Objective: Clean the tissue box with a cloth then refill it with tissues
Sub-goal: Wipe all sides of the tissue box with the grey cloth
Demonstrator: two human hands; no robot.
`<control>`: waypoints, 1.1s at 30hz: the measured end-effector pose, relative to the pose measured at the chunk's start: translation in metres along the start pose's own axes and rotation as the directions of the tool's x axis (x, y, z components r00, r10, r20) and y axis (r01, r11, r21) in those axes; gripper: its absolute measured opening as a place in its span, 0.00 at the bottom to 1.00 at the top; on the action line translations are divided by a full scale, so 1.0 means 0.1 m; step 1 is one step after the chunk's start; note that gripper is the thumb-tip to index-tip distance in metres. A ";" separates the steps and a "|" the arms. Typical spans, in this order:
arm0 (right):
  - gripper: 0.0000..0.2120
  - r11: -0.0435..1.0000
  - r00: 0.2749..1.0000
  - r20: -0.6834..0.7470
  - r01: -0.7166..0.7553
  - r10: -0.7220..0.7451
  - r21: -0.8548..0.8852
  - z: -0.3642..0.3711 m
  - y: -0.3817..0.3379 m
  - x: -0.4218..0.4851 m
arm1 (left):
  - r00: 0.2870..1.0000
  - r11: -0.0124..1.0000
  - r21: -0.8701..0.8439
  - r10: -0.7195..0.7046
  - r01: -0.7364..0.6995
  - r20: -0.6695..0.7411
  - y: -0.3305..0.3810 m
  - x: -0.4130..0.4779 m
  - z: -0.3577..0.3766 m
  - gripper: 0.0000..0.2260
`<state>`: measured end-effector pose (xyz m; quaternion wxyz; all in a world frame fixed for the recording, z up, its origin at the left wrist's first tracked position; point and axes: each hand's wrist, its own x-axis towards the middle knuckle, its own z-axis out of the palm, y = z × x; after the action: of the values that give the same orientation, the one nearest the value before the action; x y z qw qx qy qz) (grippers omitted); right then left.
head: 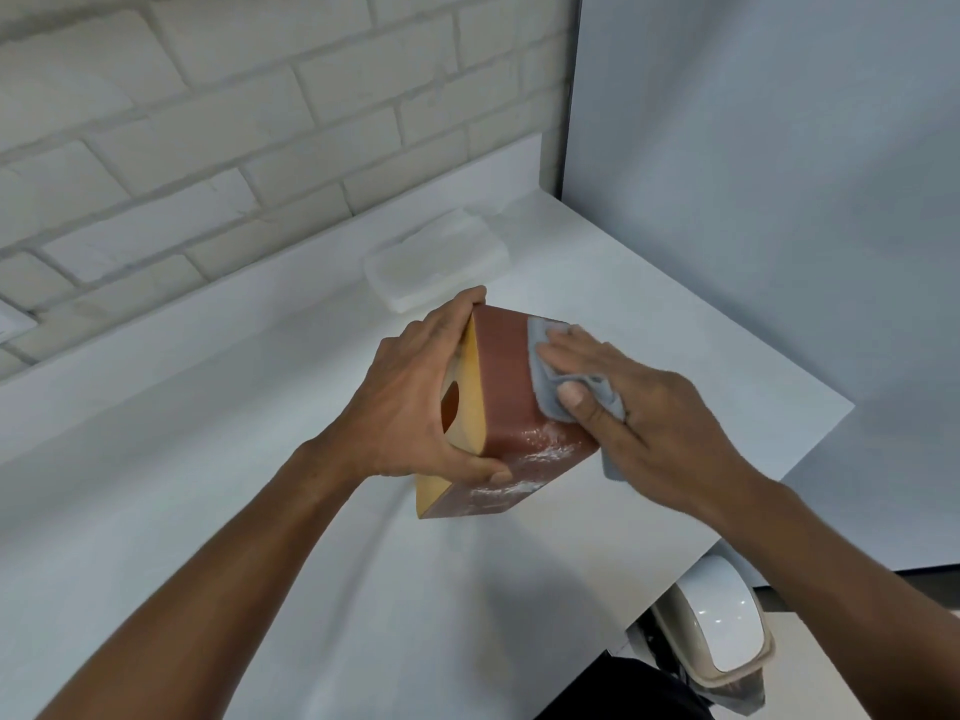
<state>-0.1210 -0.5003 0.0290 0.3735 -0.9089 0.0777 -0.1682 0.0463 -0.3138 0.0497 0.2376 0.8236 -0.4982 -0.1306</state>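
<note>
A brown tissue box (506,387) with a yellow wooden top stands tilted on one edge on the white table (260,537). Its yellow face, with a round dark opening, points left. My left hand (415,402) grips the box across that yellow face, thumb under the near corner. My right hand (639,413) presses a folded grey cloth (545,376) flat against the brown side. White smears show on the box's lower brown side. A stack of white tissues (436,262) lies on the table behind the box, near the wall.
A white brick wall (208,122) runs along the table's far side, and a plain grey panel (753,174) closes the right. The table's right edge drops off beside my right arm. Below it stands a lidded bin (717,636) on the floor.
</note>
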 end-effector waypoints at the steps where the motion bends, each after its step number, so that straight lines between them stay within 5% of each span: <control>1: 0.19 1.000 1.000 0.005 0.020 -0.020 0.014 0.01 0.00 -0.01 | 1.000 1.000 -0.004 -0.003 0.003 0.001 -0.01 -0.01 0.00 0.65; 5: 0.19 0.994 0.994 -0.029 -0.107 0.107 0.024 -0.04 0.04 0.11 | 1.000 1.000 -0.006 -0.015 0.015 -0.005 0.00 0.01 0.01 0.65; 10: 0.21 1.000 1.000 0.014 -0.004 0.004 0.010 0.04 -0.08 0.11 | 1.000 1.000 -0.004 -0.006 0.005 -0.009 0.01 0.01 0.01 0.65; 14: 0.20 0.987 0.988 -0.025 -0.150 0.149 -0.048 -0.08 -0.02 0.22 | 1.000 1.000 -0.003 0.004 -0.004 -0.011 0.00 0.01 0.00 0.64; 19: 0.24 0.989 0.999 0.043 0.018 -0.012 -0.145 0.02 -0.11 0.18 | 1.000 1.000 -0.015 0.000 0.000 -0.009 -0.02 0.01 0.01 0.64; 25: 0.24 0.990 0.997 0.033 -0.069 0.073 -0.121 -0.02 -0.07 0.28 | 1.000 1.000 -0.019 -0.022 0.022 -0.017 -0.01 0.01 0.01 0.64; 33: 0.24 0.991 0.999 0.038 0.007 -0.002 -0.131 0.04 -0.18 0.11 | 1.000 0.999 -0.034 -0.003 0.002 -0.030 -0.09 -0.02 0.00 0.65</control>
<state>-0.1093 -0.4879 0.0419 0.3138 -0.9347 0.0795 -0.1466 0.0521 -0.3087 0.0456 0.2590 0.8219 -0.4913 -0.1269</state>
